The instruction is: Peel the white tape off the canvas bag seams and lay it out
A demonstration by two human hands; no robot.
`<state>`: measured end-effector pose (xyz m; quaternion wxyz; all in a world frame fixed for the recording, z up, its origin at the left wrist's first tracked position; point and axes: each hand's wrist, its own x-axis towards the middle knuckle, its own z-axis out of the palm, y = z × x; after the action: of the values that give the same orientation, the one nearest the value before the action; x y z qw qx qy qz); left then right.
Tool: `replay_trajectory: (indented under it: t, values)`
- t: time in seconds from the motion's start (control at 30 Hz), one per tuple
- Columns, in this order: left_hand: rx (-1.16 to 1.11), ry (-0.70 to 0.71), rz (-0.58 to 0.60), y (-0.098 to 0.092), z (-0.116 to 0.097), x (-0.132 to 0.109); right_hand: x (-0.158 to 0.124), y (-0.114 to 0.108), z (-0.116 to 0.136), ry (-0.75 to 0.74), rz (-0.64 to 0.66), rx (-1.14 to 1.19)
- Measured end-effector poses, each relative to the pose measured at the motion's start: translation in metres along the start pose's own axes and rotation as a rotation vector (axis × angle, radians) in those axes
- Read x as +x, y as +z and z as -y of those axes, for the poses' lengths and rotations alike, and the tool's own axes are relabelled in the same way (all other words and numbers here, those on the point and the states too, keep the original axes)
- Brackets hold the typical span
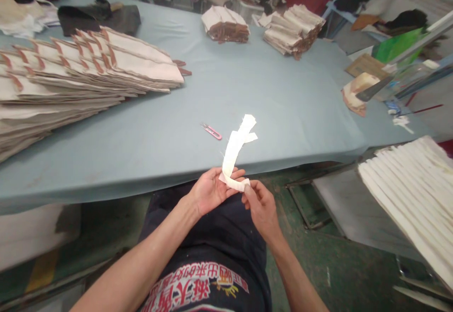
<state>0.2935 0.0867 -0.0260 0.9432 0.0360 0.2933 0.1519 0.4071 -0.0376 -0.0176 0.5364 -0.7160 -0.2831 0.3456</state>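
White fabric strips [233, 149] lie over the front edge of the blue-covered table, their lower end resting on my left hand [211, 191]. That hand is palm up with its fingers spread beneath the strips. One strip curves to the right, and its end is pinched between the thumb and fingers of my right hand [261, 203]. Pink thread snips [212, 131] lie on the table just left of the strips, not touching them.
A long stack of pale fabric pieces with brown edges [141, 66] covers the table's left side. Two bundles [225, 23] [293, 29] sit at the back. White layered cloth [414, 180] lies at the right, near a metal frame [307, 208].
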Motion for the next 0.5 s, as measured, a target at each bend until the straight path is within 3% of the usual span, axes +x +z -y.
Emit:
replay_trajectory:
  t: [0.23,0.5]
  values:
    - [-0.013,0.036,-0.027,-0.004,0.010,0.011,0.010,-0.006,-0.017,0.081,-0.059,0.148]
    - [-0.013,0.077,-0.086,0.000,0.019,0.027,0.013,-0.004,-0.022,0.064,-0.046,0.194]
